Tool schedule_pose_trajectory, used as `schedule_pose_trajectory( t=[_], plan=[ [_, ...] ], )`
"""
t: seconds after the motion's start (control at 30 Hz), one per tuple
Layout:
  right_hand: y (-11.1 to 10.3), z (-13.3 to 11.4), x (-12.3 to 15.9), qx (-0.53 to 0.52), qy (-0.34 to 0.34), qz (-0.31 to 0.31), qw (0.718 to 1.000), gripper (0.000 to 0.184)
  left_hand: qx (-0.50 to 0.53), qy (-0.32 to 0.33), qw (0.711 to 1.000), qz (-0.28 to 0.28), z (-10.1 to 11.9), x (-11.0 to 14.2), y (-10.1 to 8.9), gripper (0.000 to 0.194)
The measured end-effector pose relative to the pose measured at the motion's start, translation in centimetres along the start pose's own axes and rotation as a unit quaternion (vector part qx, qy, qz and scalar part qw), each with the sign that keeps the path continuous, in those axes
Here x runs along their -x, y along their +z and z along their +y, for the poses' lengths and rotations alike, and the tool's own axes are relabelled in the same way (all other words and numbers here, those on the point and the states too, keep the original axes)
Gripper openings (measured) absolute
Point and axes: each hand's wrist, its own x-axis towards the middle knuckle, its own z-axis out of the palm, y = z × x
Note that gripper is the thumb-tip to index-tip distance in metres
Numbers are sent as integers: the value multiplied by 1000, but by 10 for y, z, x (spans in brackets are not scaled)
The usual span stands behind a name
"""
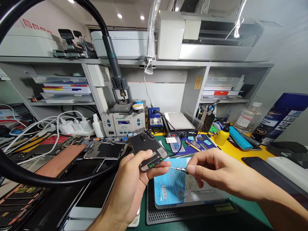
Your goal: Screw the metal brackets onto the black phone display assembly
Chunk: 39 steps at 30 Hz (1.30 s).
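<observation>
Bright white light comes from small round ceiling lamps point(119, 15) and a glaring, clear-wrapped white strip point(237, 30) at upper right. Wide-angle stretching bends the edges; the centre looks fairly sharp.

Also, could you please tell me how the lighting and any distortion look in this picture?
In the head view, ceiling lights burn out white; the blue can looks stretched towards the right edge, probably by the wide lens; the left hand looks fairly sharp; fine print on the blue package is unreadable.
</observation>
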Motion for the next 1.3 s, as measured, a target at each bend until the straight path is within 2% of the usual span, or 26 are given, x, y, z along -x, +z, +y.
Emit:
schedule_pose_trajectory(
  t=[0.17,0.47,0.67,0.97,1.3],
  plan=[
    [0,2,3,-14,-6,-2,1000,42,14,-19,1000,6,2,-2,-1,16],
    [1,0,7,-44,-8,-4,999,42,5,23,1000,1,3,10,2,12],
    [2,-1,10,-59,-22,-13,998,36,-10,29,999,28,3,14,7,12],
    [1,-2,11,-59,-29,-14,998,37,-24,37,997,68,6,21,19,16],
    [2,-3,10,-54,-29,-7,998,34,-18,39,997,58,5,19,16,15]
  ],
)
